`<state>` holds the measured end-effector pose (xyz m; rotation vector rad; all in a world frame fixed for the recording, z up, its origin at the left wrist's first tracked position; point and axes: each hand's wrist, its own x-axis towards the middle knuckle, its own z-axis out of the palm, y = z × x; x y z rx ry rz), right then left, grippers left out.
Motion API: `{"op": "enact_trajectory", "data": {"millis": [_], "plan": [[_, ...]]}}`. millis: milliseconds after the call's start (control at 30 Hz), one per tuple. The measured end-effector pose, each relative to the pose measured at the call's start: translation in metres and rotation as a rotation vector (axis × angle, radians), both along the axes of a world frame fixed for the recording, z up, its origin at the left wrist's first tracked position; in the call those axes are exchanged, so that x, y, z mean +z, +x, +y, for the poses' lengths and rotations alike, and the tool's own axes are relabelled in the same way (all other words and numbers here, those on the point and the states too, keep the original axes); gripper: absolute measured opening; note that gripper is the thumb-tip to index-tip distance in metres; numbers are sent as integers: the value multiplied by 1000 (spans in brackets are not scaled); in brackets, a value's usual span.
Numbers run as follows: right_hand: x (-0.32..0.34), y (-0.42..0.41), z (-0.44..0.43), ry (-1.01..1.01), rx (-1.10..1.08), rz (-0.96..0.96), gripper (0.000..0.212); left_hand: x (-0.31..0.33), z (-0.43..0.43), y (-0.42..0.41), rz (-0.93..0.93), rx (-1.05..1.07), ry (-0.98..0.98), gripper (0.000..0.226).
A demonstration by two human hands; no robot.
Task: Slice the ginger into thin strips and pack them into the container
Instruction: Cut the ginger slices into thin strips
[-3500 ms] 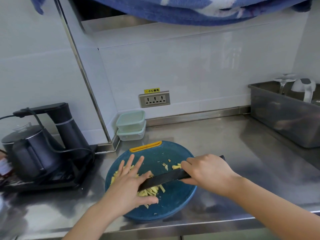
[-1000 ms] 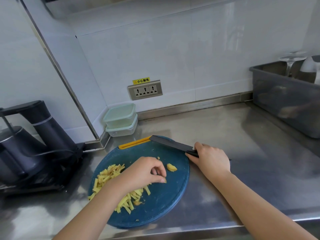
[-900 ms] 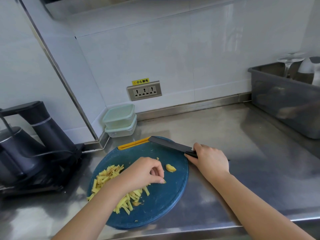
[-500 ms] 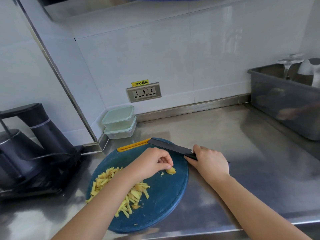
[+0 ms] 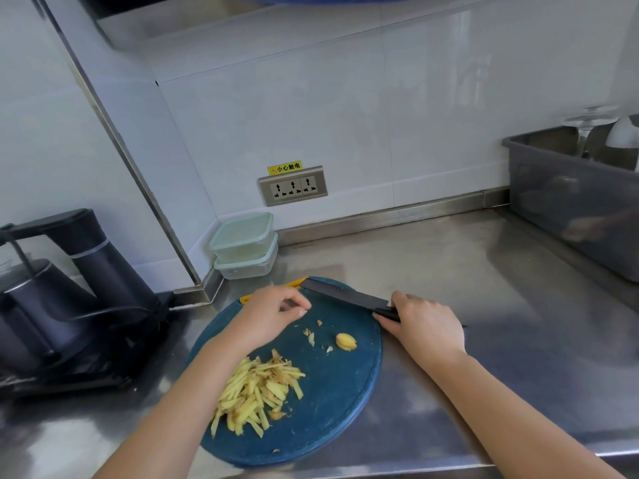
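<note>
A round blue cutting board (image 5: 332, 409) lies on the steel counter. A heap of yellow ginger strips (image 5: 257, 392) sits on its near left part. A small ginger end piece (image 5: 345, 341) and a few scraps (image 5: 310, 337) lie near the middle. My left hand (image 5: 273, 316) hovers over the board's far left, fingers curled with the thumb near the fingertips and nothing seen between them. My right hand (image 5: 425, 330) grips the handle of a black knife (image 5: 342, 296), whose blade lies flat across the board's far edge. Two stacked lidded containers (image 5: 245, 245) stand against the wall behind the board.
A dark electric kettle set (image 5: 69, 299) with its cable stands at the left. A grey plastic bin (image 5: 581, 198) holding glassware fills the far right. A wall socket (image 5: 293, 186) sits above the containers. Bare steel counter (image 5: 484, 288) stretches to the right of the board.
My left hand has let go of the ginger end piece and moved toward the board's far edge. The strips, once partly hidden by my forearm, show fully. The knife has stayed put.
</note>
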<state>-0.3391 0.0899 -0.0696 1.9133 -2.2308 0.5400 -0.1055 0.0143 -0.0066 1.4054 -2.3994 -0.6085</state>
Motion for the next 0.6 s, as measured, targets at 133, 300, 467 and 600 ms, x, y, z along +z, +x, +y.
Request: {"op": "enact_trajectory", "data": {"millis": [133, 300, 467, 600], "plan": [[-2, 0, -1, -1, -2, 11, 38, -7, 1, 10, -55, 39, 127, 9], [-2, 0, 0, -5, -3, 10, 39, -17, 6, -1, -58, 43, 113, 12], [-1, 1, 3, -1, -11, 10, 37, -16, 11, -8, -109, 53, 115, 12], [-3, 0, 3, -3, -19, 22, 37, -13, 13, -11, -171, 79, 157, 17]]}}
